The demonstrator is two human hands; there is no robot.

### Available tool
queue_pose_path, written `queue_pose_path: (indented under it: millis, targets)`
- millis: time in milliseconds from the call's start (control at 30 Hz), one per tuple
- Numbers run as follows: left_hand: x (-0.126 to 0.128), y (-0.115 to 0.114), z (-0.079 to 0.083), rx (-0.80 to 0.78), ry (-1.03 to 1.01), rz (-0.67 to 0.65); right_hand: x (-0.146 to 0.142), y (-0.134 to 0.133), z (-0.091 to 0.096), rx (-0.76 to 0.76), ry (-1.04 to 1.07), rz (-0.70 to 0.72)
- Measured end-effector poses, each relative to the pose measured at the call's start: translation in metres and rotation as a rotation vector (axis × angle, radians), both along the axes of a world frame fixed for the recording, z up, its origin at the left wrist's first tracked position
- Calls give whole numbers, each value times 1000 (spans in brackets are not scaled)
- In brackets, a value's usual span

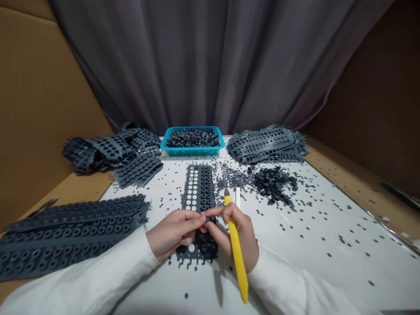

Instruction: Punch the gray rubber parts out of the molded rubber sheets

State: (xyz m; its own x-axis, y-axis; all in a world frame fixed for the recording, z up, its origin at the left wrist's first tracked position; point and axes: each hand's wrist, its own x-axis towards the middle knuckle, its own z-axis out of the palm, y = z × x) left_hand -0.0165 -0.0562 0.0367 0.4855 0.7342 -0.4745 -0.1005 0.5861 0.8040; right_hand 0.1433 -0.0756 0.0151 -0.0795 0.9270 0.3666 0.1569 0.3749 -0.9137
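A dark grey rubber sheet (200, 188) lies upright in front of me on the white tabletop. One side has rows of open holes showing white, the other rows of round ring-shaped parts. Above its nearer half, my left hand (175, 229) is closed in a pinch, its fingertips meeting those of my right hand (241, 234). Between them is a small black rubber piece (206, 220), mostly covered by the fingers. A yellow-handled tool (239, 262) with a short dark pointed tip rests in my right hand, tip facing away from me.
A blue basket (193, 152) of small black parts stands at the back. Punched sheets are heaped back left (111, 148) and back right (269, 144). Ringed sheets (72, 232) lie left. A pile of black bits (275, 183), scattered discs and a white strip (238, 197) lie right.
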Motion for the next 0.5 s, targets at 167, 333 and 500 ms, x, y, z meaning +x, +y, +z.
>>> queue_pose_path:
  millis: [167, 333, 500]
  targets:
    - [7, 59, 32, 34, 139, 109, 39, 34, 10, -71, -95, -339]
    - [8, 182, 58, 327, 329, 467, 80, 63, 3, -27, -402, -600]
    - [-3, 256, 54, 438, 339, 674, 78, 68, -7, -3, -326, -584]
